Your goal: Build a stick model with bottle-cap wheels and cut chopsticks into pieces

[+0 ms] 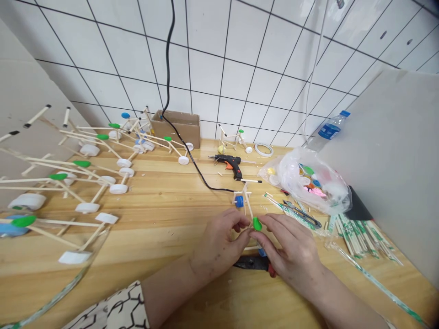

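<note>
My left hand (217,242) and my right hand (288,246) meet at the middle of the bench, with their fingertips around a small model built of thin wooden sticks (245,201). A green plastic piece (257,224) sits on the model between my fingers, and a blue bottle cap (239,201) is fixed to the sticks above my left hand. Below my hands lies a black-handled tool with a red tip (252,262), partly hidden, so I cannot tell its exact kind.
A black hot glue gun (228,164) and its cord lie beyond my hands. To the right are scissors (303,214), a plastic bag of colored caps (305,178) and wrapped chopsticks (360,237). Several finished stick models (68,183) crowd the left side, near a cardboard box (178,128).
</note>
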